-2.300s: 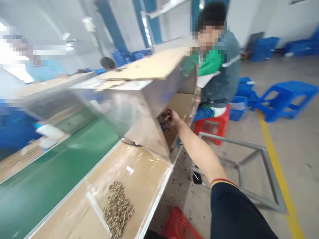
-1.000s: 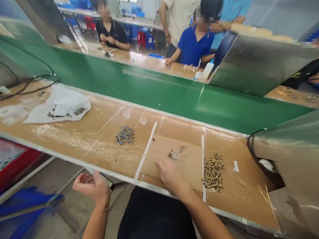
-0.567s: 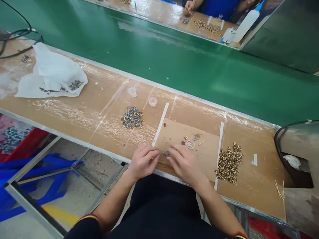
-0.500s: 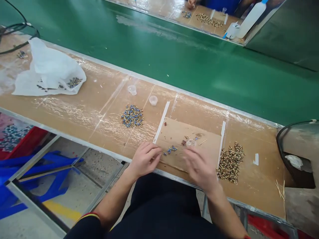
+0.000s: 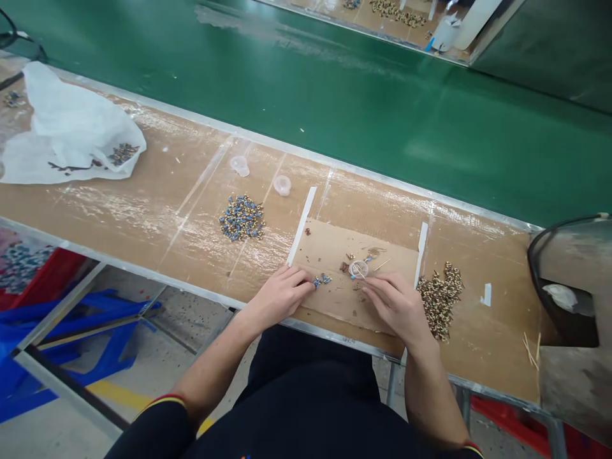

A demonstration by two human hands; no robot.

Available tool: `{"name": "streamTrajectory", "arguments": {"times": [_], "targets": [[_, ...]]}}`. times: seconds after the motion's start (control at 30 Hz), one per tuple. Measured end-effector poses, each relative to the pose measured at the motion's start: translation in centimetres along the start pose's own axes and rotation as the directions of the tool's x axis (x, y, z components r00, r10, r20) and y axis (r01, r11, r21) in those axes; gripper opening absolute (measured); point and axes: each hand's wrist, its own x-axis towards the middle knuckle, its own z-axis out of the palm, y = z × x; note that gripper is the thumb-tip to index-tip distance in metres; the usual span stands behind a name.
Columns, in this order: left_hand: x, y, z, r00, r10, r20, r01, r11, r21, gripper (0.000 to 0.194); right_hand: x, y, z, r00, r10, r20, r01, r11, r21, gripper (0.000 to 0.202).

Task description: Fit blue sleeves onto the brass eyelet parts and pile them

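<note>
We see the right hand (image 5: 396, 305) with its fingers apparently pinching a stick (image 5: 362, 275), tip at the clear cup (image 5: 354, 267), probably to reach inside. Our left hand (image 5: 281, 297) sits beside the pieces (image 5: 326, 278), perhaps to steady them; whether its fingers grip one, we cannot tell. They look tiny, blue and gold, loosely clustered just below the frame's centre.

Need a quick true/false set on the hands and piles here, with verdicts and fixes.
1. The left hand is by small blue-and-gold pieces on the flat brown cardboard sheet. True.
2. The right hand is by the crumpled white sheet. False: it is by the small round clear plastic cup.
3. The gold-and-dark pile of small pieces lies right of the cardboard sheet. True.
4. The blue-and-gold pile of small pieces sits inside a red bin. False: it sits on the brown bench top.
</note>
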Motion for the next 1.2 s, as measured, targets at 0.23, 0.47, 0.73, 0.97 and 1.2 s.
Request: {"name": "streamTrajectory", "arguments": {"times": [0.23, 0.47, 0.73, 0.97, 1.2], "targets": [[2.6, 0.7, -1.3, 0.952, -0.200, -0.232, 0.071, 0.880, -0.470, 0.010, 2.6, 0.9, 0.5, 0.998, -0.033, -0.047, 0.035, 0.999, 0.042, 0.011], [9.4, -0.2, 0.6, 0.876, -0.414, -0.248, 0.060, 0.603, -0.795, 0.023, 4.5, 1.7, 1.3, 0.996, -0.060, -0.061, 0.060, 0.998, -0.012, 0.019], [8.6, -1.0, 3.1, 0.841, -0.530, -0.107, 0.162, 0.436, -0.885, 0.026, 3.7, 2.3, 2.2, 1.000, 0.003, -0.029, -0.001, 0.995, 0.096, 0.017], [8.7, -0.2, 3.3, 0.861, -0.496, -0.110, 0.126, 0.419, -0.899, 0.021, 3.5, 2.3, 1.8, 0.998, 0.026, 0.060, -0.036, 0.985, 0.170, 0.019], [8.7, -0.2, 3.3, 0.859, -0.502, -0.101, 0.118, 0.386, -0.915, 0.030, 3.9, 2.0, 1.7, 1.000, 0.018, -0.003, -0.017, 0.982, 0.187, 0.016]]}}
